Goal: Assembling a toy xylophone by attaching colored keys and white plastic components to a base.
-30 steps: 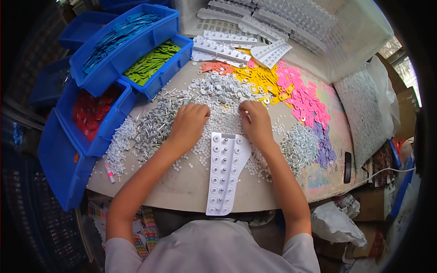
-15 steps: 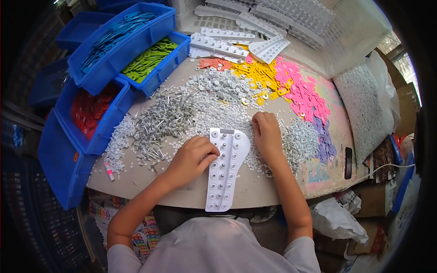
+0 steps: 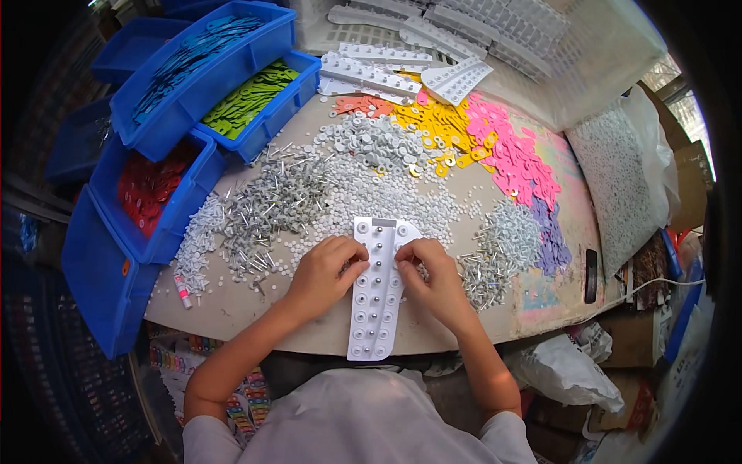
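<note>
A long white plastic plate lies upright in front of me on the table, with a middle row of shiny metal pins and a column of small white rings down each side. At its upper left edge my left hand is closed, thumb and index finger pinched together. Opposite, my right hand is pinched over the upper right edge, covering some of the rings. Anything between the fingertips is too small to see. Beyond the plate spread small white washers; metal rivets are heaped left of them.
Blue bins of blue strips, green strips and red pieces stand at left. Yellow, pink and purple pieces lie across the table. More screws lie at right, near a bulging clear bag.
My right hand has come from the washer pile toward me and left, onto the plate's right edge. My left hand stays pinched at the left edge, almost unmoved.
</note>
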The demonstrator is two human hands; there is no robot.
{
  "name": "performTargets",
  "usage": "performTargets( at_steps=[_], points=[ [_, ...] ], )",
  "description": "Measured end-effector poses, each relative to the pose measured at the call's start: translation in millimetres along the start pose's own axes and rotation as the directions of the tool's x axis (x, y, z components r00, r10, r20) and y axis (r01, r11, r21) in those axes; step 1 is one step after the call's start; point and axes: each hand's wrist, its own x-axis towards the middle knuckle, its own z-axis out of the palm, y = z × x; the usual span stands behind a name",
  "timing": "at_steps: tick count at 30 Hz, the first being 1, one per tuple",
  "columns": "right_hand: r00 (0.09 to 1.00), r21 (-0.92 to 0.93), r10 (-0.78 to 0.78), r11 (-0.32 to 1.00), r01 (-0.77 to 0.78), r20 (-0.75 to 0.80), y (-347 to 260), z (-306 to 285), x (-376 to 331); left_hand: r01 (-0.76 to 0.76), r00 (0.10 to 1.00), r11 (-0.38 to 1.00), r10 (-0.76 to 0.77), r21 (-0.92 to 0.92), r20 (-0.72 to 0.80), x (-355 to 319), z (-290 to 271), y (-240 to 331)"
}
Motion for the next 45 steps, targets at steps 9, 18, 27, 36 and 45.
performTargets(
  at_steps=[9,18,27,36,45],
  points=[
    [0.948,-0.335,-0.282,0.916,0.221,-0.147,13,24,-13,-0.376,0.903,0.791,0.43,0.483,-0.001,-12,1,-5],
    [0.922,-0.304,-0.31,0.923,0.234,-0.231,17,25,-14,-0.101,0.982,0.992,0.112,0.075,-0.15,-12,7,-4],
    [0.923,-0.313,-0.314,0.92,0.237,-0.224,17,25,-14,-0.388,0.896,0.811,0.442,0.438,-0.025,-11,-2,1],
    [0.944,-0.277,-0.272,0.937,0.215,-0.189,15,19,-13,-0.063,0.994,0.993,0.072,0.103,-0.085,-1,-1,7],
    [0.973,-0.131,-0.173,0.979,0.154,-0.154,20,-22,43,0.044,0.995,0.989,-0.03,0.143,-0.099,89,-20,-25]
  ],
)
